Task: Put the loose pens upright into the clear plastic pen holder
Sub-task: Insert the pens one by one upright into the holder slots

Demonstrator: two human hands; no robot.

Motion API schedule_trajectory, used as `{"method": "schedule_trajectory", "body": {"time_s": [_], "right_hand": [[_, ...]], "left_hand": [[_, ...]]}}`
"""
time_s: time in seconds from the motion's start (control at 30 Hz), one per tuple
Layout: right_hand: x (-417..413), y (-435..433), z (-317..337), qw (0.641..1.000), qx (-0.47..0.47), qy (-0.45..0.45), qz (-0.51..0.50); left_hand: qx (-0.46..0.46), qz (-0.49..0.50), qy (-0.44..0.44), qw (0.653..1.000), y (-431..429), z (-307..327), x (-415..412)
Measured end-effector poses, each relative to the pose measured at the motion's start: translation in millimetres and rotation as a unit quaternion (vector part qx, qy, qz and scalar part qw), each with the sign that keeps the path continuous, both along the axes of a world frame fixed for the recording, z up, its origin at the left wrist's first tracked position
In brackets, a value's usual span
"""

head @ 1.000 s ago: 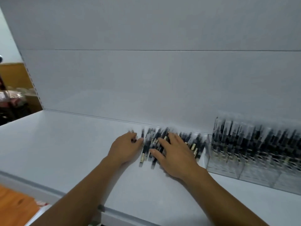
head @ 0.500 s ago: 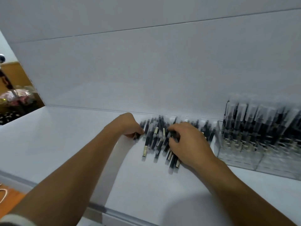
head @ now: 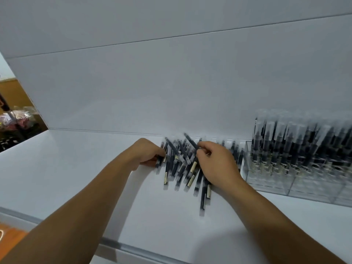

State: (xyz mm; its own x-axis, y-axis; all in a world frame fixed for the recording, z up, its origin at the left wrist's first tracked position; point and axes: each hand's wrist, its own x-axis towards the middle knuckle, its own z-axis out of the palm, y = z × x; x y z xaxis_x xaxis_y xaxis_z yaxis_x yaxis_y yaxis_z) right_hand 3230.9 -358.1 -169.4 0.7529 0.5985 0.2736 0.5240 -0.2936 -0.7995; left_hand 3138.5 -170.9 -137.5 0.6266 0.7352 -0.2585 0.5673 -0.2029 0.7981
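Observation:
A pile of loose black pens with clear caps lies on the white shelf against the back wall. My left hand curls over the pile's left edge and grips the pens there. My right hand sits on the right side of the pile, fingers curled, pinching one pen whose end sticks up and back. The clear plastic pen holder stands to the right, with several pens upright in it.
A white back panel closes the shelf behind the pens. The shelf's grey front edge runs along the bottom. Past the shelf's left end, cluttered goods show in the background.
Both hands went from lying flat on the pile to curling round pens. The right hand has lifted one pen's end off the pile. The camera has moved closer.

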Motion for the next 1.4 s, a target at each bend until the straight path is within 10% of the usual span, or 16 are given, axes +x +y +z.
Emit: {"method": "schedule_trajectory", "body": {"time_s": [0.4,0.73,1.4], "right_hand": [[-10.8,0.1,8.1,0.984,0.12,0.131,0.03],[-22.7,-24.3,30.2,0.985,0.116,0.128,0.024],[21.9,-191.2,54.2,0.972,0.224,-0.026,-0.066]], "left_hand": [[-0.121,0.016,-0.265,0.956,-42.1,-17.1,-10.1],[0.093,-0.005,-0.216,0.972,-55.1,-0.5,30.4],[-0.212,-0.152,-0.472,0.842,-210.8,-5.9,28.9]]}}
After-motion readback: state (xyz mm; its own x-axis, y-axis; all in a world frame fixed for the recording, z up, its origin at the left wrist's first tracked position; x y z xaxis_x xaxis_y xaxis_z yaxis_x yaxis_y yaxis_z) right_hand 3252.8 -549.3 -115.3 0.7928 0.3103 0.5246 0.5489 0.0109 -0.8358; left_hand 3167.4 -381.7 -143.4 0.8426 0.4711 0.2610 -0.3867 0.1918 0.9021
